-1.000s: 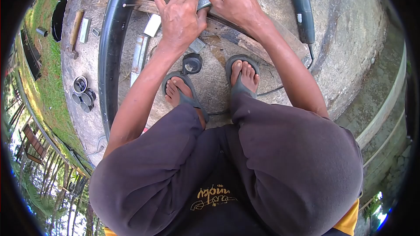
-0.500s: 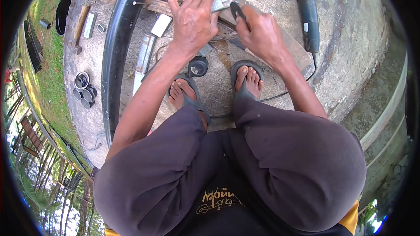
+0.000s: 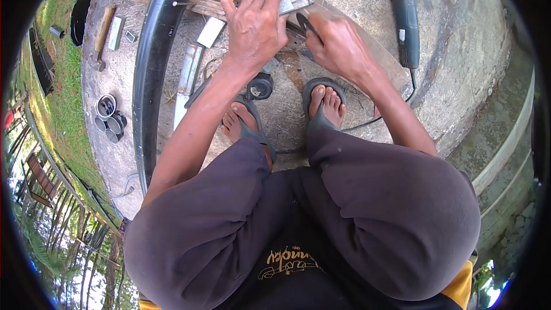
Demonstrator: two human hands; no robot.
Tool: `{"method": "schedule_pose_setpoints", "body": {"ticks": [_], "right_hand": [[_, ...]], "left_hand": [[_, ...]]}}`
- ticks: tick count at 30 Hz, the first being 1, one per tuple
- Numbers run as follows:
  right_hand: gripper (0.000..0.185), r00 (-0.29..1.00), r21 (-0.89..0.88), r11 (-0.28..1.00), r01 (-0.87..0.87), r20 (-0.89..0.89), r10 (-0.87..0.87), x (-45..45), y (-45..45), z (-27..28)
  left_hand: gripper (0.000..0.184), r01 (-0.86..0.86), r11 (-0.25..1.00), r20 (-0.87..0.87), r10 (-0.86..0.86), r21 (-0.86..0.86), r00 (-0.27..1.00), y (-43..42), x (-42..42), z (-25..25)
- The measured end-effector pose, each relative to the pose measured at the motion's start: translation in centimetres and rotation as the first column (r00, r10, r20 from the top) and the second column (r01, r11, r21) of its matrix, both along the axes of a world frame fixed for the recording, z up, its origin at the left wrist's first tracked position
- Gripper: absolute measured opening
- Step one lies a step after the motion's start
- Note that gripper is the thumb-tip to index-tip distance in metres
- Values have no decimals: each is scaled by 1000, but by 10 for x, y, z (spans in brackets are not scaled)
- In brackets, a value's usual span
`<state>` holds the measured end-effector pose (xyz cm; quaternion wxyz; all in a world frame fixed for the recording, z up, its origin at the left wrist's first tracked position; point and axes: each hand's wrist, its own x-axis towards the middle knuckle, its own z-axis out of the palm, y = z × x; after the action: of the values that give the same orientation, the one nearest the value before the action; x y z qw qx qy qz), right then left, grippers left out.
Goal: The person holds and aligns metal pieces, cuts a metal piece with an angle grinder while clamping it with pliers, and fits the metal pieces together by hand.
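Observation:
My left hand [image 3: 254,31] is closed round a short grey metal piece [image 3: 295,1], which rests on a worn wooden board [image 3: 367,46]. The metal's far end sticks out to the right of my fingers and looks dark and rough. Just right of it, my right hand [image 3: 338,43] grips a thin dark curved tool [image 3: 303,21]. The tool's tip is close to the metal's lower edge; I cannot tell whether they touch. Most of the tool is hidden in my fist.
A long black pipe [image 3: 154,51] curves down the left. An angle grinder [image 3: 406,23] with its cable lies at the right. A hammer [image 3: 104,31], small cylinders [image 3: 115,126], metal offcuts [image 3: 190,69] and a black round object [image 3: 260,86] lie about my feet and the pipe.
From a second ago, my right hand and its tool have moved right and down, away from the metal's top, uncovering its end. The view has shifted slightly. Both grips stay closed.

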<state>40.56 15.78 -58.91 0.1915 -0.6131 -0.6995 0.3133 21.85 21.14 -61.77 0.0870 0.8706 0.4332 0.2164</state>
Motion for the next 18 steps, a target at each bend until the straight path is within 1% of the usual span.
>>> {"method": "schedule_pose_setpoints", "body": {"ticks": [1, 2, 5, 8, 11, 12, 15, 17, 18], "right_hand": [[16, 999, -17, 999, -32, 28, 33, 0, -5, 4], [15, 997, -74, 995, 74, -24, -76, 1, -6, 6], [16, 974, 117, 967, 225, -57, -220, 1, 29, 4], [17, 993, 81, 990, 116, -11, -116, -4, 66, -26], [23, 996, -2, 997, 71, -47, -71, -11, 63, -29], [16, 997, 255, 963, 83, -29, -78, -15, 54, -27], [16, 998, 87, 994, 66, -26, -64, -10, 20, -4], [16, 999, 8, 999, -52, 13, 52, 2, -3, -2], [15, 1000, -36, 999, -16, 19, 16, 6, -23, -4]], "left_hand": [[45, 2, 1000, -1, -2, 1, 1000, 0, 1, 0], [45, -2, 1000, -2, 2, 3, 1000, 1, 1, -1], [45, -3, 1000, -21, 3, -6, 1000, 1, 0, 1], [42, 8, 1000, -5, -8, -11, 1000, 1, 2, 4], [40, 11, 1000, 2, -11, -12, 1000, 2, 2, 3], [39, 4, 1000, 3, -4, -11, 1000, 1, 1, 2], [39, -19, 1000, 9, 19, 21, 1000, 0, 2, -2], [42, -23, 999, -13, 24, 38, 1000, 0, 1, -6], [42, -23, 999, -27, 24, 29, 999, -3, 2, -4]]}}
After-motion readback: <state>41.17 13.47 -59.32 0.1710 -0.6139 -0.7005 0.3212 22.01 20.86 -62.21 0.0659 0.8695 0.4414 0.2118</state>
